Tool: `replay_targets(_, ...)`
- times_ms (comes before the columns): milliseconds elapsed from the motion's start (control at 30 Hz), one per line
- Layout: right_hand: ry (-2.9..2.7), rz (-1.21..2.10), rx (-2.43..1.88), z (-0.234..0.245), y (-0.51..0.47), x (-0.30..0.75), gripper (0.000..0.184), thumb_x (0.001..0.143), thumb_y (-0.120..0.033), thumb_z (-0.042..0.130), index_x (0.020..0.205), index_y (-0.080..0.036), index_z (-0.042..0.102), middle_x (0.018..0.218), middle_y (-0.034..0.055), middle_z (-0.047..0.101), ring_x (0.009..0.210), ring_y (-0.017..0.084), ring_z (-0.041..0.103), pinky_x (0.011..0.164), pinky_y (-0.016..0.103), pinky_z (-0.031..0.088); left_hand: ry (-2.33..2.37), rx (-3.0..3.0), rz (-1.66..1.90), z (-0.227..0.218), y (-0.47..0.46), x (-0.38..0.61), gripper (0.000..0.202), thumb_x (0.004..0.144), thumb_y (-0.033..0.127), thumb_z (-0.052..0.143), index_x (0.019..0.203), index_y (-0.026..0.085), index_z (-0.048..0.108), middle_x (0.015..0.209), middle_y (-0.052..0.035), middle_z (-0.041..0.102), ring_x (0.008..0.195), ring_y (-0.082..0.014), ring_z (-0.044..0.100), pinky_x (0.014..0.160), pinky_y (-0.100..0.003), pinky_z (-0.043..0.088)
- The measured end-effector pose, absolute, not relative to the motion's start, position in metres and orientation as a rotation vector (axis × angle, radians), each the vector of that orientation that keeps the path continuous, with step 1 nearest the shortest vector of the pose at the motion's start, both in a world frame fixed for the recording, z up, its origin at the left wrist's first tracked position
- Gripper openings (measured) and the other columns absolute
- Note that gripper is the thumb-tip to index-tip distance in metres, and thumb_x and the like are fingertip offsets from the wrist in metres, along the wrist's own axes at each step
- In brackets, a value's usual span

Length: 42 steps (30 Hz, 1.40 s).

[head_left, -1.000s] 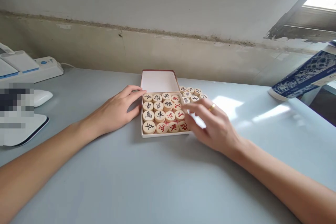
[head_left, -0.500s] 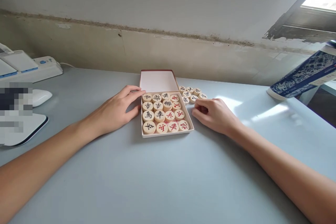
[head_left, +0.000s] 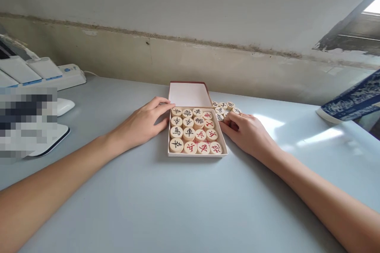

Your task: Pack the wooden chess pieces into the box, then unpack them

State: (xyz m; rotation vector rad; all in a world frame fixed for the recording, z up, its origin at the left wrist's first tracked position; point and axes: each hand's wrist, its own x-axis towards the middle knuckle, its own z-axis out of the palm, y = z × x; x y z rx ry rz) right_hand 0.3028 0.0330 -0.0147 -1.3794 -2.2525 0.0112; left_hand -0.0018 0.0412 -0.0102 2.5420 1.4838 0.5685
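A shallow white box lies open on the grey table, filled with several round wooden chess discs marked in black or red. Its raised lid stands behind it. My left hand rests against the box's left side, fingers stretched out, fingertips touching the far left corner. My right hand lies by the box's right side with fingers curled in a pinch on a loose disc. Several more loose discs sit just beyond it on the table.
White devices with blue trim and a white mouse sit at the far left, beside a blurred patch. A blue patterned book lies at the right edge. A wall runs close behind the table.
My right hand drew back from over the box's right edge and curled its fingers at the loose discs. The view has shifted slightly left. My left hand has kept its place.
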Motion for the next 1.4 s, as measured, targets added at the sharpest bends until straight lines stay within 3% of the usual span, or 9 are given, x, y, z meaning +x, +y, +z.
replay_targets(200,-2.235,-0.053,-1.338,-0.018,0.034,0.301,0.032,0.094,-0.029,0.054,0.065,-0.024,0.042,0.055,-0.0025,0.056,0.045,0.015,0.043,0.055,0.03,0.037,1.485,2.537,0.614,-0.011,0.042,-0.001,0.047,0.097,0.037,0.042,0.137,0.022,0.061,0.142,-0.0072,0.055,0.117,-0.026,0.065,0.098,-0.035,0.056)
replay_targets(367,-2.132,-0.124,-1.193,-0.009,0.017,0.291,0.028,0.099,-0.024,0.052,0.071,-0.024,0.05,0.061,-0.0001,0.061,0.054,0.016,0.053,0.065,0.033,0.046,1.478,2.541,0.618,-0.011,0.041,-0.002,0.047,0.098,0.038,0.041,0.136,0.021,0.062,0.142,-0.0073,0.056,0.117,-0.0257,0.065,0.099,-0.034,0.055)
replay_targets(467,-2.243,-0.006,-0.882,-0.003,0.0,0.28,0.014,0.102,-0.026,0.053,0.095,-0.021,0.063,0.088,0.0066,0.071,0.08,0.02,0.066,0.075,0.035,0.054,1.478,2.542,0.61,-0.011,0.041,-0.003,0.047,0.099,0.039,0.04,0.138,0.021,0.06,0.142,-0.0075,0.056,0.119,-0.0263,0.065,0.099,-0.035,0.056)
replay_targets(500,-2.327,0.046,-0.765,-0.001,-0.005,0.276,0.018,0.103,-0.031,0.053,0.107,-0.018,0.065,0.102,0.01,0.072,0.096,0.023,0.068,0.084,0.037,0.056,1.475,2.543,0.608,-0.011,0.041,-0.003,0.048,0.099,0.039,0.04,0.139,0.021,0.06,0.142,-0.0078,0.056,0.12,-0.0267,0.064,0.1,-0.036,0.055)
replay_targets(600,-2.574,0.102,-0.603,-0.001,-0.017,0.266,0.048,0.106,-0.049,0.051,0.136,-0.013,0.059,0.138,0.014,0.063,0.133,0.032,0.052,0.112,0.049,0.045,1.462,2.551,0.607,-0.012,0.041,-0.002,0.049,0.099,0.039,0.04,0.14,0.02,0.059,0.143,-0.0088,0.055,0.124,-0.0282,0.062,0.104,-0.038,0.054)
replay_targets(667,-2.643,0.076,-0.612,-0.003,-0.02,0.263,0.054,0.106,-0.052,0.047,0.142,-0.012,0.055,0.146,0.0131,0.057,0.14,0.035,0.044,0.117,0.053,0.04,1.454,2.56,0.607,-0.012,0.041,-0.002,0.05,0.098,0.038,0.039,0.14,0.019,0.059,0.144,-0.0094,0.055,0.125,-0.0287,0.062,0.105,-0.04,0.053)
replay_targets(933,-2.552,-0.037,-0.66,-0.005,-0.016,0.268,0.038,0.108,-0.037,0.047,0.121,-0.008,0.068,0.111,0.015,0.067,0.119,0.032,0.058,0.097,0.046,0.055,1.436,2.59,0.586,-0.013,0.04,-0.006,0.05,0.1,0.038,0.037,0.143,0.02,0.056,0.143,-0.0092,0.055,0.123,-0.0271,0.063,0.107,-0.039,0.052)
replay_targets(1167,-2.497,0.02,-0.736,-0.004,-0.015,0.268,0.033,0.107,-0.031,0.047,0.115,-0.008,0.07,0.103,0.0135,0.065,0.097,0.027,0.063,0.084,0.044,0.058,1.429,2.596,0.578,-0.014,0.04,-0.008,0.049,0.102,0.041,0.036,0.143,0.022,0.056,0.144,-0.0083,0.055,0.122,-0.0264,0.064,0.105,-0.036,0.053)
replay_targets(1400,-2.248,-0.137,-0.748,-0.006,-0.002,0.28,0.018,0.1,-0.016,0.054,0.105,-0.015,0.072,0.104,0.0109,0.067,0.103,0.022,0.066,0.093,0.037,0.058,1.417,2.597,0.564,-0.015,0.04,-0.01,0.05,0.103,0.043,0.036,0.144,0.022,0.054,0.146,-0.0074,0.053,0.122,-0.0251,0.064,0.105,-0.033,0.053)
